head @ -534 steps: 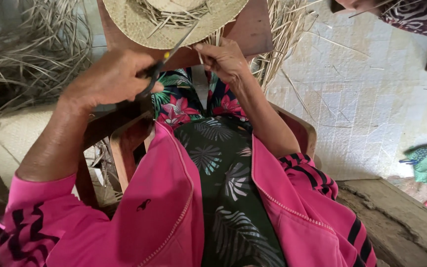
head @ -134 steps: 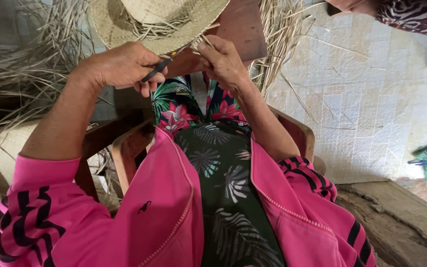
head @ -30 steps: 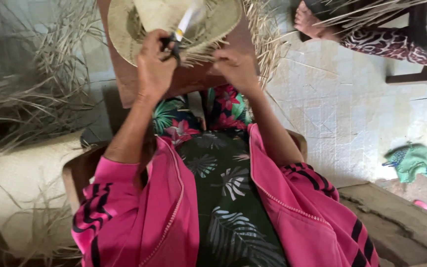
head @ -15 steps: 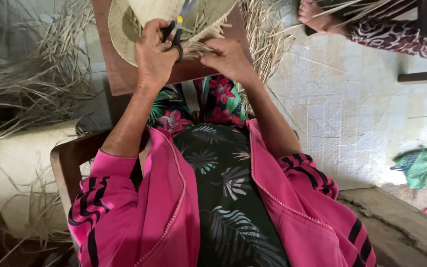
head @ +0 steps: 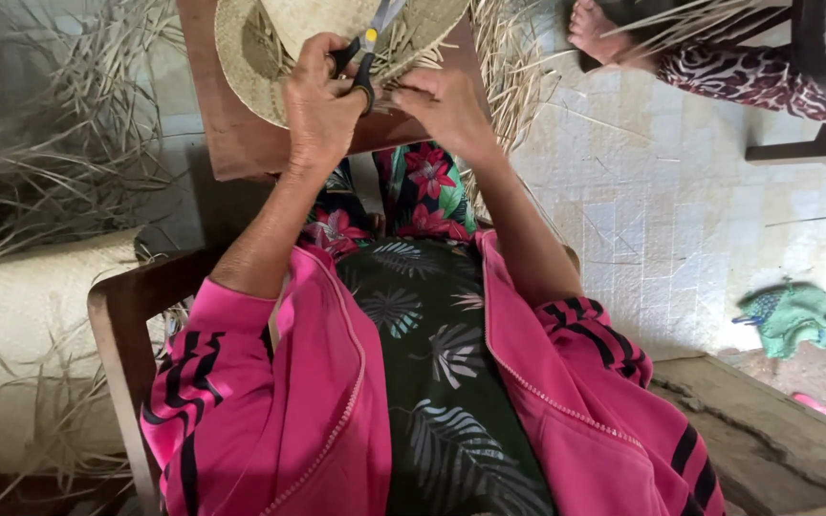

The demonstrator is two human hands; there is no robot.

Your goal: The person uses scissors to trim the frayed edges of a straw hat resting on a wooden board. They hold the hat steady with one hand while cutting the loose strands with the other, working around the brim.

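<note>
Over the straw hat (head: 270, 48), left hand (head: 322, 100) grips scissors (head: 367, 43) pointing up-right; right hand (head: 446, 105) pinches straw

Woven hat (head: 279, 38) lies on the board (head: 231, 134) ahead of the lap, scissors (head: 360, 53) over its brim. Loose straw (head: 59, 134) piles left, woven mat (head: 21, 325) beside the chair arm (head: 126, 315); crumpled cloth (head: 800, 320) sits right on the floor (head: 662, 248).
</note>
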